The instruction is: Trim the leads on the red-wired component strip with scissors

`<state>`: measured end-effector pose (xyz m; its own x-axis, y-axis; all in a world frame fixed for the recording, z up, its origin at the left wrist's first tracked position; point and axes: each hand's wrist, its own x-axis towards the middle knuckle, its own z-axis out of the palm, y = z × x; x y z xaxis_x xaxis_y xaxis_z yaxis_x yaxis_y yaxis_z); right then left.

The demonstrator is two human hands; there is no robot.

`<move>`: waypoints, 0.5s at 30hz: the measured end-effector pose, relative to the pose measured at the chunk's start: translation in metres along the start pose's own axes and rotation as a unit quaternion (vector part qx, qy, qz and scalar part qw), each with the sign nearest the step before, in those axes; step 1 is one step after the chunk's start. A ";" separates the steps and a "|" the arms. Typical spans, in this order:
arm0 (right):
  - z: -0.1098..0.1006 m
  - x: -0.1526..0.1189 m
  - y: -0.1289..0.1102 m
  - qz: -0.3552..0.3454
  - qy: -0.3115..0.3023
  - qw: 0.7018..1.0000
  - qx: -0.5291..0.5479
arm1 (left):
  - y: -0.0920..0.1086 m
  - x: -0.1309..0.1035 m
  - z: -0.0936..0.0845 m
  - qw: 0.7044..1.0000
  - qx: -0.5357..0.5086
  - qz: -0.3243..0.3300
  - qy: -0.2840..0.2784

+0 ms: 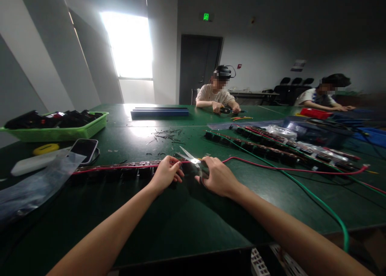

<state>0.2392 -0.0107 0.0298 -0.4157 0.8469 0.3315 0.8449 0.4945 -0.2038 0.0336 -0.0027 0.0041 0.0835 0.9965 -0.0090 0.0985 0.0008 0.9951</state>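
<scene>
Scissors point(196, 161) with their blades spread apart are in my right hand point(219, 175), its fingers through the handles. The blades point left and away, over a red wire point(241, 158). My left hand point(167, 172) is closed at the right end of a black strip assembly point(120, 173) with wires along its top. Its thumb and fingers come together there, and what lies between them is too small to make out. The red wire runs along the strip, under the scissors, and on to the right across the green table point(181, 227).
Cut dark scraps point(166, 135) lie beyond my hands. A green basket point(90, 127), a phone point(84, 150) and a plastic bag point(42, 187) are left. Rightward lie more wired strips point(259, 145) and a green wire point(316, 199). Two people point(215, 95) work across the table.
</scene>
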 end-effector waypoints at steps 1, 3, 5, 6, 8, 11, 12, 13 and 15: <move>-0.001 -0.001 -0.002 -0.002 0.000 1.000 -0.007 | -0.001 0.001 0.000 1.000 -0.003 0.000 0.000; -0.002 -0.001 -0.005 -0.007 -0.008 1.000 -0.012 | -0.002 0.002 0.000 1.000 -0.008 0.000 0.000; -0.002 -0.002 -0.007 -0.010 -0.018 1.000 -0.011 | -0.003 0.002 0.000 1.000 -0.010 0.000 0.000; -0.002 -0.002 -0.007 -0.011 -0.023 1.000 -0.011 | -0.003 0.002 0.000 1.000 -0.010 0.000 -0.001; 0.000 -0.002 -0.007 -0.012 -0.036 0.999 -0.013 | -0.003 0.001 0.000 1.000 -0.014 0.001 0.000; 0.002 -0.002 -0.007 -0.012 -0.051 0.998 -0.017 | -0.002 0.001 0.000 1.000 -0.020 0.005 0.003; 0.002 -0.002 -0.007 -0.012 -0.054 0.998 -0.017 | -0.001 0.000 0.000 1.000 -0.020 0.005 0.003; 0.003 -0.002 -0.007 -0.012 -0.055 0.998 -0.018 | -0.001 0.000 0.000 1.000 -0.019 0.004 0.004; 0.003 -0.002 -0.007 -0.013 -0.055 0.998 -0.019 | -0.001 0.000 0.000 1.000 -0.014 0.002 0.004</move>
<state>0.2333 -0.0152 0.0278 -0.4706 0.8510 0.2330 0.8446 0.5109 -0.1600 0.0335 -0.0026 0.0032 0.0753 0.9972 -0.0038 0.0703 -0.0015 0.9975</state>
